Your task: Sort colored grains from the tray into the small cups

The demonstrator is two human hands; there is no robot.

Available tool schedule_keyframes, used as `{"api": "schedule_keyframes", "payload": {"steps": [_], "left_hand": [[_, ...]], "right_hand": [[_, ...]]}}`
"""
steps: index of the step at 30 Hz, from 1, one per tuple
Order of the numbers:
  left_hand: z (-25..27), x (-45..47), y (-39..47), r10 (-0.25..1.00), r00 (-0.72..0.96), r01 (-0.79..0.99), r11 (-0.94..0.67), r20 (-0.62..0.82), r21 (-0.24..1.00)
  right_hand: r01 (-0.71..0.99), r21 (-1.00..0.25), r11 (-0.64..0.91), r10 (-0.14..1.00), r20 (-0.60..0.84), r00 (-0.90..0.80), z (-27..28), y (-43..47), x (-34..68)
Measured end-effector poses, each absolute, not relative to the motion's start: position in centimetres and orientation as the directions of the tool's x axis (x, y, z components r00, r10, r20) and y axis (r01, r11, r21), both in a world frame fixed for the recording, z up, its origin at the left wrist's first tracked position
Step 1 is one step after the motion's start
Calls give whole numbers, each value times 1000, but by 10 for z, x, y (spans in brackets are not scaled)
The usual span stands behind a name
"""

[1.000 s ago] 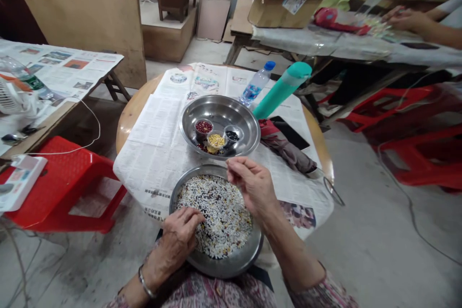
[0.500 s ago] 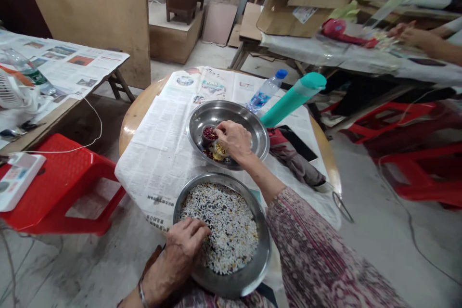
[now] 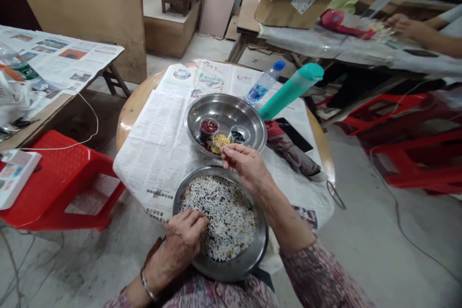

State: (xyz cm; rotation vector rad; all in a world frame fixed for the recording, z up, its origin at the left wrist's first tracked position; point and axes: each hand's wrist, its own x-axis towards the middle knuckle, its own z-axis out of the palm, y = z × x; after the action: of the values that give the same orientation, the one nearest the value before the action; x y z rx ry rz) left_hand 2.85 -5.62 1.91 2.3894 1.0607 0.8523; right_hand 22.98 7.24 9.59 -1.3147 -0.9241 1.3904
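Over the left side of a steel bowl (image 3: 260, 250) of mixed white, black and yellow grains rests my left hand (image 3: 186, 236). Its fingers are bent together at the grains; whatever is in them is hidden. My right hand (image 3: 249, 166) hovers between this bowl and a second steel bowl (image 3: 240, 106) behind it, thumb and fingers pinched, any content too small to make out. Small clear cups stand in the far bowl: a cup of dark red beans (image 3: 209, 127), a cup of yellow grains (image 3: 221, 141) and a cup of black beans (image 3: 238, 134). Loose dark red beans lie beside them.
Newspaper (image 3: 151, 139) covers the round table. A water bottle (image 3: 265, 83), a green cylinder (image 3: 292, 90), a folded umbrella (image 3: 296, 154) and a dark flat phone-like object (image 3: 294, 134) lie right of the bowls. A red stool (image 3: 68, 173) stands left. Another person's hands (image 3: 407, 26) work at the far-right table.
My right hand has drawn back from the cups in the far bowl toward the near bowl, uncovering the cup of black beans. My left hand stays at the near bowl's left side.
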Motion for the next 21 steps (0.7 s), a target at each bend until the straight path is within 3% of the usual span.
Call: {"api": "schedule_keyframes", "payload": {"steps": [11, 17, 21], "left_hand": [[21, 28, -53, 762, 542, 540, -639, 355, 547], [24, 29, -51, 749, 540, 534, -658, 385, 531], [26, 29, -51, 741, 544, 509, -665, 394, 546]], "right_hand": [[-402, -874, -275, 925, -355, 138, 90, -2, 238], [-459, -841, -287, 903, -397, 164, 88, -24, 242], [-417, -878, -235, 884, -371, 284, 80, -52, 261]]}}
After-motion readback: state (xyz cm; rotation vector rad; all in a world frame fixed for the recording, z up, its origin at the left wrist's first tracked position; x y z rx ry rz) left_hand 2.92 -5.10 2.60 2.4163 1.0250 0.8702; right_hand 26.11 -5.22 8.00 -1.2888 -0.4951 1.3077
